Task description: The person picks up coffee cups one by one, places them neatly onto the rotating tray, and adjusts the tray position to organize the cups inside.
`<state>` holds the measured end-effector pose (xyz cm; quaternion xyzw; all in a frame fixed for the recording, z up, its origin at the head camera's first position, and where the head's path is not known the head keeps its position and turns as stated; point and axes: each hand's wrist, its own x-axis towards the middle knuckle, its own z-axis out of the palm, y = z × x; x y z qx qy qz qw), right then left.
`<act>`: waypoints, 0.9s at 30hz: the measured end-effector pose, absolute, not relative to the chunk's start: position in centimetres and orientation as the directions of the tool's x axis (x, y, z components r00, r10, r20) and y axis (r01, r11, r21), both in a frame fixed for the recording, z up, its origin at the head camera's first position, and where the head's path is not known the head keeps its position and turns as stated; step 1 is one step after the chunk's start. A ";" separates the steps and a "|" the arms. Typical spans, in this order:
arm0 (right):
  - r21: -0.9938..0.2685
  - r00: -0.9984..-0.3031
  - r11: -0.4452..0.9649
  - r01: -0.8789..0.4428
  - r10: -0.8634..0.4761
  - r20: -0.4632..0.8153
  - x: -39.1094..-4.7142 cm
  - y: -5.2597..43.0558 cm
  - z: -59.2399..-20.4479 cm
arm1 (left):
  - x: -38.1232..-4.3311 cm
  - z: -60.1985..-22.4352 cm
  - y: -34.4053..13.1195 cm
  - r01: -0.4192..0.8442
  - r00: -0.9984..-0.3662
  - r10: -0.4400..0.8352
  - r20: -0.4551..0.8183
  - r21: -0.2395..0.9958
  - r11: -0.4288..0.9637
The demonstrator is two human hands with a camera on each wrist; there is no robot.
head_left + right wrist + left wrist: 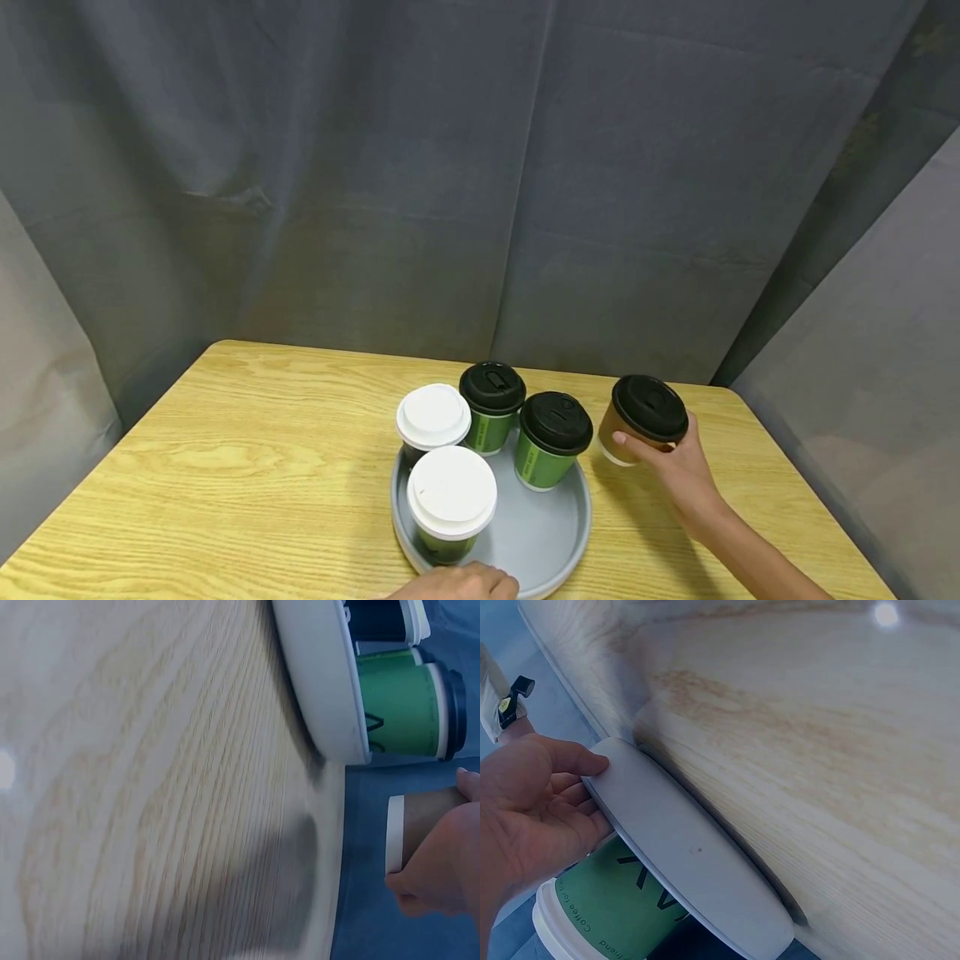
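Observation:
My right hand [686, 475] grips a brown paper coffee cup with a black lid [649, 408], to the right of the round grey tray [540, 546]. In the right wrist view the brown cup [427, 817] is held above the table, its pale base showing. At the near side my left hand [465, 581] pinches the tray rim [697, 847], thumb outside and fingers over the edge. Inside the tray stand two green cups with black lids, one at the back [491, 408] and one on the right [552, 442]. On its left are a white-lidded dark cup [433, 417] and a white-lidded green cup [452, 504].
The wooden table [247, 475] extends left and right of the tray. Grey curtains [390, 183] hang behind it and at both sides. The brown cup and right arm cast a shadow on the tabletop.

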<state>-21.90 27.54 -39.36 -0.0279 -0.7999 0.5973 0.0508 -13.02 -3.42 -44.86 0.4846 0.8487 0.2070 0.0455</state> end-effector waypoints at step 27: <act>-0.939 -0.995 0.332 -0.093 -0.005 0.097 -17.1 26.6 -38.3 | -13.1 -44.7 -3.6 0.813 -0.511 0.851 0.119 0.390 0.433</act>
